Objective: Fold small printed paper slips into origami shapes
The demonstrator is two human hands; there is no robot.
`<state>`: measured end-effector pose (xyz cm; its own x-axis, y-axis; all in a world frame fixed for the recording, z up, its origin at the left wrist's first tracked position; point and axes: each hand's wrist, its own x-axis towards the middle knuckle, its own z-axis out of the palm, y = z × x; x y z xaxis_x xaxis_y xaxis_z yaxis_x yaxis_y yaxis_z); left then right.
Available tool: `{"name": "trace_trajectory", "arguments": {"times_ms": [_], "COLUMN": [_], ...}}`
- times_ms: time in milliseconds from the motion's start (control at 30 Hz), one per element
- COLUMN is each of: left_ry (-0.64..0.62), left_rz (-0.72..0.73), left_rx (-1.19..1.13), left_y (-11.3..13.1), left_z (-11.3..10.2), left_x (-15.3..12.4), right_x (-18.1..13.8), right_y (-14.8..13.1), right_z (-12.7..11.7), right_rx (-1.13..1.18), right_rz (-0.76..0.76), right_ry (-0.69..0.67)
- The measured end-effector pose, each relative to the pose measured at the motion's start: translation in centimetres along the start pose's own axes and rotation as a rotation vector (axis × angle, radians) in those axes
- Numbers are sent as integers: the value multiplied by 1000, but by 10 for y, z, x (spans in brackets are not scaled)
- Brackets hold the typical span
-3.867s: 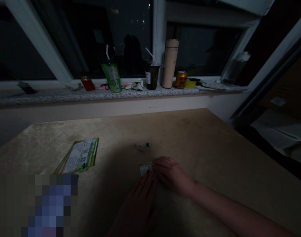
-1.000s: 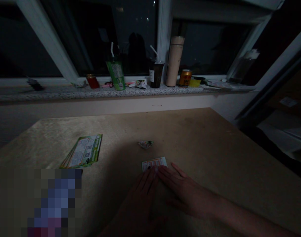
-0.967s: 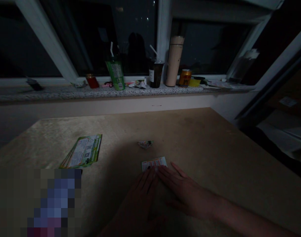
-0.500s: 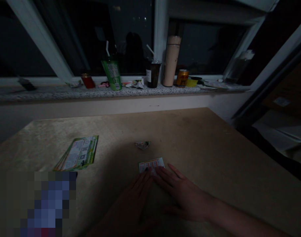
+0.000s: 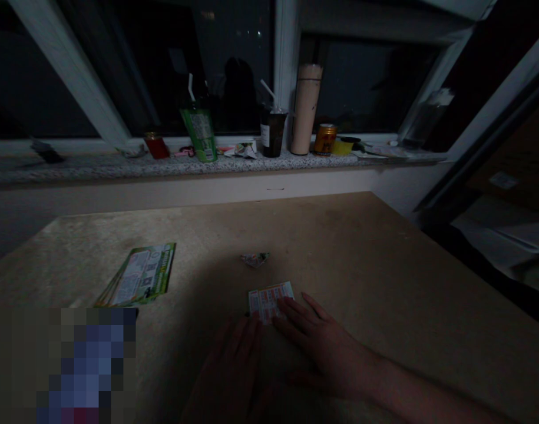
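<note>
A small rectangular piece of printed paper (image 5: 267, 301), with orange blocks of text, lies flat on the wooden table (image 5: 340, 247). Fingers of my right hand (image 5: 324, 344) rest stretched out on its right side, pressing it down. My left hand (image 5: 234, 359) lies with its fingers extended at the paper's lower left edge, and is dark in shadow. Just beyond the paper sits a small folded triangular paper piece (image 5: 255, 259). To the left a fanned stack of green and white leaflets (image 5: 143, 274) rests on the table.
Along the granite windowsill (image 5: 132, 169) stand a green cup with a straw (image 5: 199, 132), a dark cup (image 5: 273, 132), a pinkish flask (image 5: 306, 109), an orange can (image 5: 326, 140) and a red jar (image 5: 156, 145). A blurred-out patch covers the lower left corner.
My left hand has slid down and left from the paper's middle to its lower left edge, uncovering more print. My right hand stays nearly in place on the paper.
</note>
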<state>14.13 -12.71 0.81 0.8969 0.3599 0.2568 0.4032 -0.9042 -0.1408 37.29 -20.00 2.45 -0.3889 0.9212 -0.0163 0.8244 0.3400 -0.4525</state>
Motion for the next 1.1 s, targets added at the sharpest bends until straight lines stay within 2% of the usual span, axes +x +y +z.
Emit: {"name": "trace_trajectory", "arguments": {"times_ms": [167,367,533,667,833,933,1100], "left_ry": [-17,24,-6,-45,-91,-100,-47], "left_rz": [9,21,-29,-33,-128,-154,-65], "left_rx": [74,107,79,42,-24,-8,-98], "left_y": [-4,-1,1,-1,-4,-4,-3], "left_z": [-3,-1,1,13,28,21,12], "left_x": [-3,-5,-8,-15,-19,-16,-13], "right_x": [0,1,3,6,12,15,13], "right_y": [0,-4,-4,-2,0,0,-1], "right_z": [-1,4,6,1,-3,-2,3], "right_rx": [1,-3,-9,13,12,-23,-118], "right_rz": [1,43,54,22,-47,-61,-33], "right_ry": [2,0,3,-13,0,-5,53]}}
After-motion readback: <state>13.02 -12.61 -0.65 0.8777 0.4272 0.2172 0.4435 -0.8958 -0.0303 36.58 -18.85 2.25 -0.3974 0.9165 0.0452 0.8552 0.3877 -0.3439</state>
